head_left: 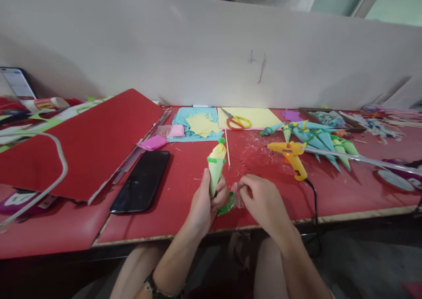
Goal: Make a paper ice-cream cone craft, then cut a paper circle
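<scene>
My left hand (208, 198) is closed around a paper ice cream cone (216, 169), held upright. The cone is pale green, with a bright green band, a yellow swirl on top and a green ball at the tip. Close by, my right hand (260, 200) has its fingertips pinched at a small clear pinkish packet (238, 194) low over the table. A shiny green packet (227, 206) lies between the two hands, partly hidden by the left one. Just beyond the cone lies a thin wooden stick (227, 148).
A yellow glue gun (292, 154) with a black cord lies at right, before several finished cones (319, 136). Orange-handled scissors (238, 121) rest on yellow paper. A black phone (141, 182), a pink packet (153, 143) and a large red board (99, 145) are at left.
</scene>
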Demonstrator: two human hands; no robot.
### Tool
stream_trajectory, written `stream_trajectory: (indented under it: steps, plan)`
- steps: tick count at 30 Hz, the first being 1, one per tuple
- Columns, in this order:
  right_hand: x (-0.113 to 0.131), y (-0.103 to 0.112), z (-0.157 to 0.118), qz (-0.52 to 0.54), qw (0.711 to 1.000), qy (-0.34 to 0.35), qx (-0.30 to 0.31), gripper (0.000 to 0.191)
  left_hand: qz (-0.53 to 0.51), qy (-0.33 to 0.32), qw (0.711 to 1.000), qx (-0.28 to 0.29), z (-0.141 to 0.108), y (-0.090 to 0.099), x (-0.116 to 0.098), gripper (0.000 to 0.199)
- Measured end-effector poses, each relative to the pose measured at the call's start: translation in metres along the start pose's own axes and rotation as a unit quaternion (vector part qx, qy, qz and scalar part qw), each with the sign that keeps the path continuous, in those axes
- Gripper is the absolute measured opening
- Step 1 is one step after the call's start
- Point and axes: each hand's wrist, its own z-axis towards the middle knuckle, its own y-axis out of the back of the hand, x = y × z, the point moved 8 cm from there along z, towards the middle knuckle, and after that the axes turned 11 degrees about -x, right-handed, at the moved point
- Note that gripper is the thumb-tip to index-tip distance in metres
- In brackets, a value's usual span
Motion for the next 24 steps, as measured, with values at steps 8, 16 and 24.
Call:
stream_trajectory:
  steps: [8, 16, 24]
  plan:
    - [-0.005, -0.012, -0.009, -0.001, 0.993, -0.071, 0.093, 0.011, -0.022, 0.016, 0.997, -0.072, 0.005, 0.011, 0.004, 0.046]
    - [-0.012, -0.027, -0.006, 0.144, 0.984, -0.029, 0.104, 0.012, 0.003, 0.016, 0.995, -0.095, 0.004, 0.012, 0.005, 0.049]
    - [0.001, -0.034, -0.009, 0.257, 0.956, -0.042, 0.133, 0.012, 0.075, -0.041, 0.983, -0.163, 0.001, 0.025, -0.009, 0.048]
